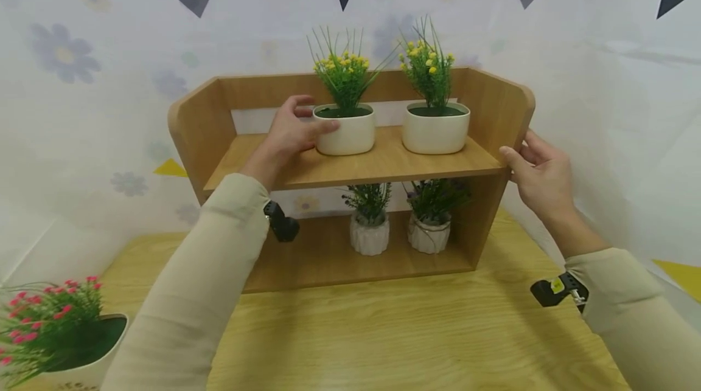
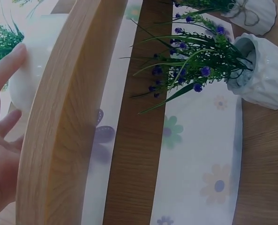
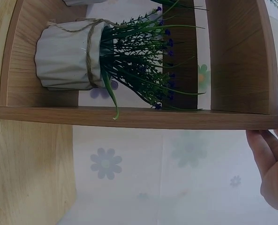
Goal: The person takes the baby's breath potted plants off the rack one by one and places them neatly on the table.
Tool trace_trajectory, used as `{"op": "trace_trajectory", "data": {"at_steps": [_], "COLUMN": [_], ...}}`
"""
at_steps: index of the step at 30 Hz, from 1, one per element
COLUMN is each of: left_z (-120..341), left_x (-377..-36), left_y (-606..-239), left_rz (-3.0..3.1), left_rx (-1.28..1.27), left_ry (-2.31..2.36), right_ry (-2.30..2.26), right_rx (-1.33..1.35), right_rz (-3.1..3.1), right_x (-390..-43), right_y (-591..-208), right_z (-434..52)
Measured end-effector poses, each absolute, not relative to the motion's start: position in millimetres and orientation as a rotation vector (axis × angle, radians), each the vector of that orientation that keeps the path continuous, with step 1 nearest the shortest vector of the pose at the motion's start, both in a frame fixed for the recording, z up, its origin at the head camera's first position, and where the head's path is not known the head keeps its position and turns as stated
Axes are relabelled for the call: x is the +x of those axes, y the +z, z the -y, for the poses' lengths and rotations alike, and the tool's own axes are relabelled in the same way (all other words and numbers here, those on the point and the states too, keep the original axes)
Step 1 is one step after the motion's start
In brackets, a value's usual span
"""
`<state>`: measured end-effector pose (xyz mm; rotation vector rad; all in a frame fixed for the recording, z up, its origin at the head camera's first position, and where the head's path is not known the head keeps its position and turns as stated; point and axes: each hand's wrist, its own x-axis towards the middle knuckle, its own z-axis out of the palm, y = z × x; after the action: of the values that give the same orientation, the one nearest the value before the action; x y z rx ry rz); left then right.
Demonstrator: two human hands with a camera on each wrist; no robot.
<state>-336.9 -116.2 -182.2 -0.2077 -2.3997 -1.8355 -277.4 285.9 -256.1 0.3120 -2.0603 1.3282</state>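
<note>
A cream oval flower pot (image 1: 346,135) with yellow flowers and grass stands on the upper board of a two-tier wooden shelf (image 1: 350,177). My left hand (image 1: 290,129) holds its left end, thumb on the front and fingers toward the back. The left wrist view shows that thumb against the white pot (image 2: 31,61). At the shelf's right side panel, my right hand (image 1: 542,175) grips the edge, thumb in front and fingers on the outer face. The right wrist view shows those fingers (image 3: 261,150) against the panel. A matching yellow-flowered pot (image 1: 436,132) stands to the right.
On the lower tier stand two ribbed white pots, one plain (image 1: 369,236) and one tied with twine (image 1: 429,236), holding purple-flowered plants. A pot of pink flowers (image 1: 87,370) sits at the near left of the wooden table (image 1: 394,330). A patterned cloth (image 1: 109,111) hangs behind.
</note>
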Motion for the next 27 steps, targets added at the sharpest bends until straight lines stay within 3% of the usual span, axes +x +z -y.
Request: {"op": "trace_trajectory", "data": {"at_steps": [27], "left_z": [121.1], "left_x": [-335.1], "left_y": [-180.3], "left_rz": [2.519], "left_rx": [-0.247], "left_ry": [-1.774], "right_ry": [1.345], "right_rx": [0.312], "right_rz": [2.053], "right_x": [-275.6], "right_y": [-255.2], "right_z": [-284.4]}}
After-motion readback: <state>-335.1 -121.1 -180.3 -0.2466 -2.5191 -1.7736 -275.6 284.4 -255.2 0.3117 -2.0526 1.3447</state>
